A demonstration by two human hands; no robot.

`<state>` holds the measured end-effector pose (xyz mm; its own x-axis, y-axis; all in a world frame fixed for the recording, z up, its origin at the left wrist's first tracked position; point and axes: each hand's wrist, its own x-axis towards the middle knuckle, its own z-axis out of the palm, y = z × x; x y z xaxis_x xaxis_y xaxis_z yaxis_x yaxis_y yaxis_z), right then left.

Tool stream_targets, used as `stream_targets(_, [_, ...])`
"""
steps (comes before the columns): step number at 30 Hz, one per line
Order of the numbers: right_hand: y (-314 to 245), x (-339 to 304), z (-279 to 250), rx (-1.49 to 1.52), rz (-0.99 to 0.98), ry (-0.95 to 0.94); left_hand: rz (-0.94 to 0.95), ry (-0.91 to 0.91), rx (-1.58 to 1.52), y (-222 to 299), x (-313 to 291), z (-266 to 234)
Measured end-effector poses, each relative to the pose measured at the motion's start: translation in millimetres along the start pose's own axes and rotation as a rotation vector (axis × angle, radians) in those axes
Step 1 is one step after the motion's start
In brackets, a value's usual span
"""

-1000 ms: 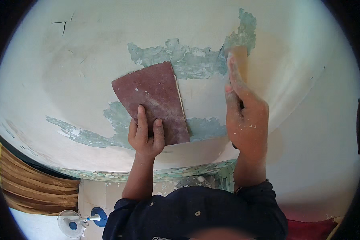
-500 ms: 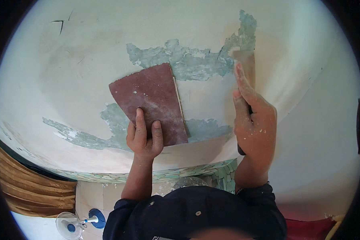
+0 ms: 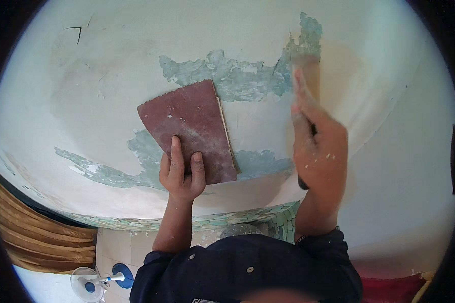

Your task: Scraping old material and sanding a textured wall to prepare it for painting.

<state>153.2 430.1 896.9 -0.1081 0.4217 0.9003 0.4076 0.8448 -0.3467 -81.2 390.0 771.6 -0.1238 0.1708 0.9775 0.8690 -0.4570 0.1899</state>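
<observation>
In my left hand is a folded sheet of reddish-brown sandpaper, dusted with white and flecked with chips. Its thumb and one finger lie over the sheet's lower part. My right hand, speckled with chips, grips a scraper by its dark handle, the forefinger stretched along the tool. The scraper's flat blade is blurred and reaches the right end of a bared green patch on the pale wall. Another green patch spreads lower left, partly hidden behind the sandpaper.
Mosaic tiling runs along the wall's foot, with the tiled floor below. Lower left are a brown curtain and a white and blue fan. A second wall meets this one at right. Red cloth shows lower right.
My right hand and the scraper have moved slightly up the wall, and the loose flake at the blade's tip no longer shows. The left hand and sandpaper have hardly moved.
</observation>
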Motion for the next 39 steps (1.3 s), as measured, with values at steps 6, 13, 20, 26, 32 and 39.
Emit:
stream_targets(6, [-22.5, 33.1, -13.1, 0.026, 0.163, -0.082, 0.025, 0.039, -0.043, 1.8, 5.2, 6.1])
stream_targets(13, [-0.6, 5.0, 2.9, 0.041, 0.052, -0.003, -0.002, -0.007, -0.009, 0.9, 2.5, -0.3])
stream_targets(20, [-26.4, 41.3, -3.6, -0.021, 0.167, -0.093, -0.018, -0.005, -0.021, 1.7, 4.0, 2.1])
stream_targets(26, [-11.8, 0.0, 15.5, 0.070, 0.118, 0.006, 0.010, 0.010, -0.014, 0.3, 3.8, -1.1])
stream_targets(32, [-30.7, 51.3, 4.1, -0.055, 0.033, 0.044, -0.004, 0.007, -0.038, 4.8, 6.2, 3.3])
stream_targets(39, [1.3, 2.0, 17.9, 0.093, -0.009, 0.074, -0.023, 0.001, -0.031, 2.2, 3.5, 2.0])
